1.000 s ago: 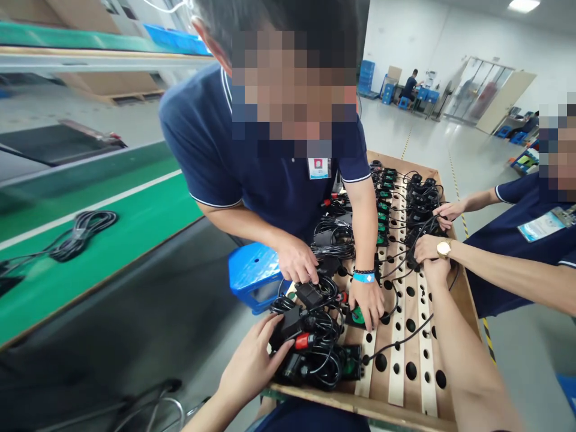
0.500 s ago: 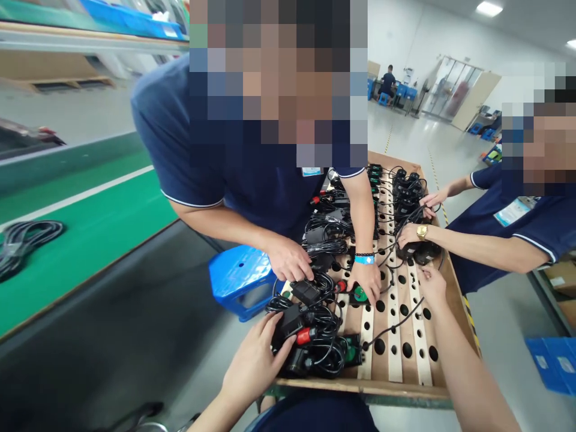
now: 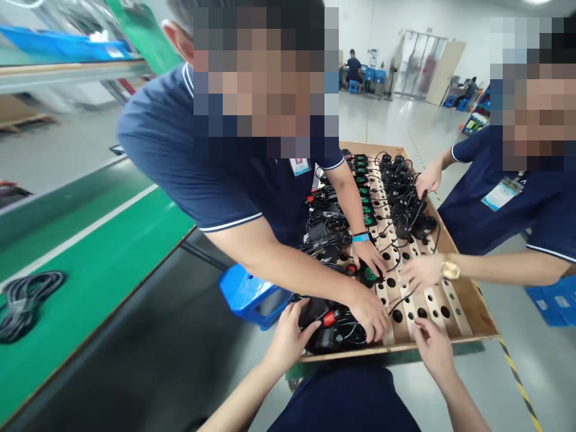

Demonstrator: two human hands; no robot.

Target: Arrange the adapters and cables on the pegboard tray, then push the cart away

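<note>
Left hand [image 3: 288,333] curls over the near-left end of a black bundle [image 3: 330,327] of adapters and cords, fingers closed on it at the front edge of the tray [image 3: 477,318]. Just beyond that hand, across the bundle, a co-worker's hand [image 3: 371,312] presses on the same tangle, beside a red plug [image 3: 330,317] that sticks up from it. Right hand [image 3: 432,348] lies at the tray's front rim, fingers loosely apart and bent onto the wood, gripping nothing that can be seen; a loose cord [image 3: 398,303] runs over the slats just ahead of it. Farther from that hand, a second co-worker's hand with a gold watch [image 3: 450,270] reaches in from the right, and more black units [image 3: 405,201] sit in rows toward the far end. The step in hand looks like freeing or lifting the near bundle out of the tray. The next move would call for a firmer hold by the left hand and for the right hand to come across and clear the cords, without snagging the co-worker's fingers.
</note>
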